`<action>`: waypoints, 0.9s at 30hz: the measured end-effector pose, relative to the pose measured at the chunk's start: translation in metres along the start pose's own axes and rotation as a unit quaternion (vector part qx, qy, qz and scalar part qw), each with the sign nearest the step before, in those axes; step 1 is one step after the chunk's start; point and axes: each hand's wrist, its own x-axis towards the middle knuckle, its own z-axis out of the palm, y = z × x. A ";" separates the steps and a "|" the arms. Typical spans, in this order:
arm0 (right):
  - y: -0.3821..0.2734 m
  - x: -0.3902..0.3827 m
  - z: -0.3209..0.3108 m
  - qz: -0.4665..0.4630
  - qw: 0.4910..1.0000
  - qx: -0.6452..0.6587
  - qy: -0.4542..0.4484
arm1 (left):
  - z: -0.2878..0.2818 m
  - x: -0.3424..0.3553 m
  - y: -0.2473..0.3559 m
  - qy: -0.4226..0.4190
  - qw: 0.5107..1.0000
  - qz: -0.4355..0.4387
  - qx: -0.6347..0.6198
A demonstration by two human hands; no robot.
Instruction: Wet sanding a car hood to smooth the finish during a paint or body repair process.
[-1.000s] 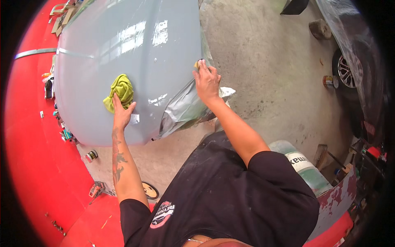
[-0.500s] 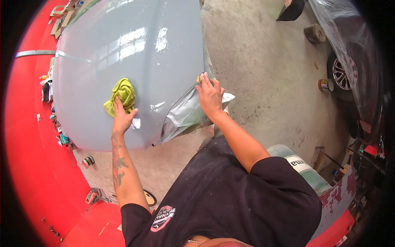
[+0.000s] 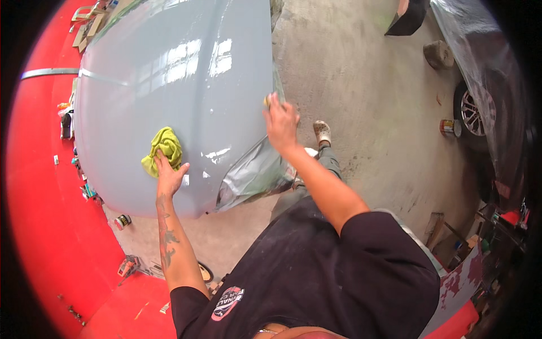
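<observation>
A crumpled lime-green cloth (image 3: 164, 148) lies on the glossy grey car hood (image 3: 141, 113). My left hand (image 3: 168, 178) is pressed onto its near side, fingers sunk in the folds and thumb sticking out to the right. At the hood's right edge my right hand (image 3: 281, 124) has its fingers bent round a small yellow piece (image 3: 266, 101), mostly hidden behind the fingertips. Silvery masking film (image 3: 254, 169) hangs crinkled from the hood's near right corner, just below that hand. Window light glares off the wet-looking surface, with a few droplets on it.
My foot in a light clog (image 3: 322, 131) is on the concrete floor (image 3: 367, 113), right of the hood. Farther right are a can (image 3: 450, 128), a stump-like block (image 3: 438, 55) and a film-draped vehicle's wheel (image 3: 477, 110). Left stand another can (image 3: 122, 221) and a red wall (image 3: 45, 226).
My right hand has slid farther along the hood's right edge. My left hand stays on the cloth. My view has shifted slightly, and my clogged foot has come into sight.
</observation>
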 end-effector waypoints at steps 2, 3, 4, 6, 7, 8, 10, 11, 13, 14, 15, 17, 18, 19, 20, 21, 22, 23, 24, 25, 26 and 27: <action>0.003 0.002 -0.001 -0.019 1.000 0.005 -0.003 | 0.003 0.006 0.010 0.010 1.000 -0.029 0.008; 0.005 0.010 -0.001 -0.035 0.999 0.009 -0.003 | 0.004 0.010 0.018 0.017 1.000 -0.021 0.013; 0.007 0.026 0.002 -0.041 0.999 0.012 -0.007 | 0.004 0.014 0.024 0.024 0.999 -0.014 0.018; 0.002 0.073 0.002 -0.039 0.999 0.021 -0.009 | 0.000 0.021 0.051 0.028 1.000 -0.007 -0.002; 0.003 0.092 0.006 -0.044 0.999 0.024 -0.014 | -0.001 0.024 0.064 0.029 0.999 0.007 -0.019; -0.001 0.118 0.012 -0.043 0.998 0.024 -0.026 | -0.003 0.029 0.074 0.039 0.999 -0.003 -0.021; -0.005 0.178 0.023 -0.047 0.998 0.029 -0.039 | -0.009 0.043 0.096 0.037 0.999 -0.026 -0.001; 0.001 0.207 0.028 -0.052 0.998 0.020 -0.038 | -0.007 0.051 0.108 0.035 0.999 -0.029 0.006; 0.003 0.261 0.032 -0.058 0.997 0.015 -0.038 | -0.012 0.067 0.131 0.036 0.999 -0.036 -0.016; 0.000 0.279 0.032 -0.055 0.997 0.009 -0.057 | -0.016 0.071 0.139 0.031 0.998 -0.041 -0.039; -0.003 0.291 0.031 -0.051 0.996 0.003 -0.075 | -0.021 0.075 0.151 0.027 0.997 -0.053 -0.050; -0.007 0.267 0.031 -0.066 0.995 -0.010 -0.076 | -0.026 0.077 0.155 0.025 0.997 -0.065 -0.042; -0.013 0.246 0.031 -0.079 0.994 -0.022 -0.071 | -0.030 0.077 0.150 0.026 0.996 -0.072 -0.034; -0.016 0.227 0.025 -0.079 0.992 -0.005 -0.094 | -0.026 0.077 0.145 0.032 0.996 -0.073 -0.034; -0.015 0.216 0.021 -0.074 0.991 0.010 -0.114 | -0.024 0.077 0.146 0.035 0.996 -0.071 -0.039; -0.010 0.219 0.022 -0.074 0.991 0.009 -0.111 | -0.023 0.076 0.147 0.035 0.996 -0.071 -0.038; -0.006 0.223 0.024 -0.087 0.989 0.025 -0.114 | -0.022 0.075 0.145 0.036 0.996 -0.072 -0.038; -0.006 0.230 0.026 -0.104 0.987 0.043 -0.117 | -0.019 0.074 0.138 0.049 0.996 -0.069 -0.039; -0.006 0.245 0.025 -0.105 0.987 0.040 -0.114 | -0.019 0.074 0.143 0.050 0.996 -0.065 -0.042; -0.007 0.267 0.026 -0.102 0.988 0.016 -0.114 | -0.022 0.074 0.147 0.049 0.995 -0.074 -0.054; -0.006 0.290 0.026 -0.100 0.989 -0.009 -0.112 | -0.023 0.075 0.153 0.047 0.993 -0.081 -0.067; -0.006 0.308 0.032 -0.101 0.988 -0.011 -0.112 | -0.025 0.074 0.154 0.046 0.993 -0.081 -0.069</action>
